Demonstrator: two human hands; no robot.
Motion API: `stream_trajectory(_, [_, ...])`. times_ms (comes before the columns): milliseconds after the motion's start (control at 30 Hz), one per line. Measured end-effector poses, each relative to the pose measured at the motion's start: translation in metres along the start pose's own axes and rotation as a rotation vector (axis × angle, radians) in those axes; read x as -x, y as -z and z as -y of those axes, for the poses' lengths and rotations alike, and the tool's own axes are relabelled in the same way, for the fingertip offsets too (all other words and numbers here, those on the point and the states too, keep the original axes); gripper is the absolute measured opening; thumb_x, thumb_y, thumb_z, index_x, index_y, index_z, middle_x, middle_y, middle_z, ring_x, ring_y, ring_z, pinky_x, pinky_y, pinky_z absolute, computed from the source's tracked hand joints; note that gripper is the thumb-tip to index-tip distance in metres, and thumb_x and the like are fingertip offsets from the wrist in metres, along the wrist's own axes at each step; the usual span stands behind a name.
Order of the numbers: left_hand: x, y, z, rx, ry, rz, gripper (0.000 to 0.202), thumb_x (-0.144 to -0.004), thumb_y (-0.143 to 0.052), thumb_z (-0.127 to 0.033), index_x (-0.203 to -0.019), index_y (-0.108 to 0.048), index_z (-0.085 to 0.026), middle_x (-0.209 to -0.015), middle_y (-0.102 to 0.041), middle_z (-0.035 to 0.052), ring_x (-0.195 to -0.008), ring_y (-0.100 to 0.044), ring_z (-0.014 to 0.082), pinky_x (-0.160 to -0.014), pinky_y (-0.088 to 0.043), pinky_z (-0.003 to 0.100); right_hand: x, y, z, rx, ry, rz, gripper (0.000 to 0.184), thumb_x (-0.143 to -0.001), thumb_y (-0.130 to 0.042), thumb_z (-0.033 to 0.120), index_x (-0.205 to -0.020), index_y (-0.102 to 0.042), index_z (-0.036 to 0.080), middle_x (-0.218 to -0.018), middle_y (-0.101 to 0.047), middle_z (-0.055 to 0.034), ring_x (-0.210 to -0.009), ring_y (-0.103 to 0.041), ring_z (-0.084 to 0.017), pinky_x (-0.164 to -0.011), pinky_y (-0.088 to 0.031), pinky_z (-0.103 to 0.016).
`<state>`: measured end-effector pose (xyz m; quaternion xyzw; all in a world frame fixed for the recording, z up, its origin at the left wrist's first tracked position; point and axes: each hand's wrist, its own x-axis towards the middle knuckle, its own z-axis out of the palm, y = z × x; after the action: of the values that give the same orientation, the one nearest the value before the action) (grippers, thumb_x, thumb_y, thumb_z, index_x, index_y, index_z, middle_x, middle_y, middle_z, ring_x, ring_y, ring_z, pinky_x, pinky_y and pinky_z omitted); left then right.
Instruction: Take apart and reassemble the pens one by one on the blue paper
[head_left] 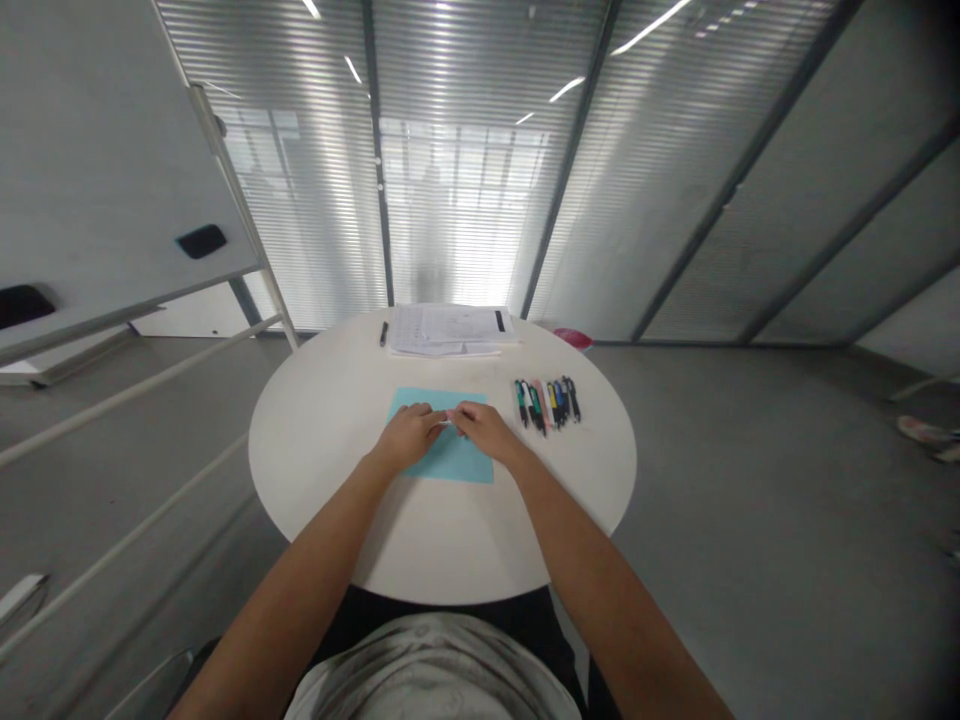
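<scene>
Over a light blue sheet [459, 464] on the round white table, both of my hands meet at a small pink-and-white thing [449, 415]. My left hand [409, 436] has its fingers closed on the left end of it. From the other side, my right hand [482, 425] pinches its right end between thumb and fingers. Fingers cover most of this thing, so its kind does not show clearly. To the right of my right hand, a row of several pens [547, 402] in green, white, pink, yellow, blue and black lies on the table.
Printed papers [446, 330] are stacked at the far edge of the white table [315, 430], with a black pen [384, 334] beside them. A whiteboard on a frame [120, 150] stands at left. Behind the table, a pink-red object [573, 338] shows near the blinds.
</scene>
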<state>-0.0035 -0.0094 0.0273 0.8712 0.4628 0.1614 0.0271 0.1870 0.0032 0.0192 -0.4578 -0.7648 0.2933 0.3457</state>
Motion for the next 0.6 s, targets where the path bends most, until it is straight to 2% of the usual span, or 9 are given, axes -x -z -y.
stream_trajectory(133, [0.000, -0.003, 0.004, 0.059, -0.009, -0.053, 0.031, -0.091, -0.048, -0.028, -0.113, -0.068, -0.021, -0.089, -0.064, 0.0111, -0.091, -0.059, 0.0233, -0.085, -0.043, 0.035, -0.002, -0.003, -0.003, -0.025, -0.028, 0.014, 0.036, -0.088, -0.048, 0.049, -0.071, -0.058, 0.019, -0.058, -0.056, 0.0042, -0.055, -0.048, -0.010, -0.056, -0.034, -0.022])
stream_trajectory(267, [0.001, -0.008, 0.022, 0.203, 0.138, -0.165, 0.035, -0.088, -0.053, -0.032, -0.118, -0.065, -0.020, -0.093, -0.067, 0.0102, -0.087, -0.060, 0.0216, -0.085, -0.046, 0.034, -0.006, -0.003, -0.011, -0.125, -0.085, -0.086, 0.028, -0.085, -0.051, 0.046, -0.081, -0.058, 0.019, -0.059, -0.055, 0.0051, -0.055, -0.049, -0.011, -0.057, -0.036, -0.022])
stream_trajectory(367, [0.002, -0.012, 0.034, 0.384, 0.230, -0.226, 0.036, -0.087, -0.054, -0.035, -0.117, -0.064, -0.019, -0.104, -0.069, 0.0083, -0.085, -0.062, 0.0186, -0.084, -0.047, 0.031, -0.009, -0.001, -0.016, -0.213, -0.104, -0.171, 0.028, -0.083, -0.052, 0.046, -0.080, -0.058, 0.019, -0.059, -0.054, 0.0047, -0.056, -0.050, -0.011, -0.058, -0.037, -0.024])
stream_trajectory(467, [0.002, -0.011, 0.035, 0.581, 0.288, -0.259, 0.036, -0.084, -0.055, -0.040, -0.111, -0.066, -0.018, -0.095, -0.071, 0.0067, -0.079, -0.062, 0.0167, -0.077, -0.049, 0.029, -0.011, 0.001, -0.019, -0.307, -0.136, -0.237, 0.029, -0.080, -0.053, 0.047, -0.079, -0.057, 0.019, -0.057, -0.054, 0.0044, -0.055, -0.049, -0.012, -0.058, -0.037, -0.025])
stream_trajectory(600, [0.000, -0.006, 0.027, 0.870, 0.319, -0.348, 0.040, -0.086, -0.051, -0.045, -0.106, -0.065, -0.014, -0.079, -0.069, 0.0055, -0.065, -0.058, 0.0132, -0.063, -0.048, 0.026, -0.014, 0.003, -0.020, -0.449, -0.181, -0.299, 0.031, -0.074, -0.058, 0.049, -0.078, -0.057, 0.018, -0.055, -0.053, 0.0044, -0.052, -0.047, -0.011, -0.053, -0.035, -0.025])
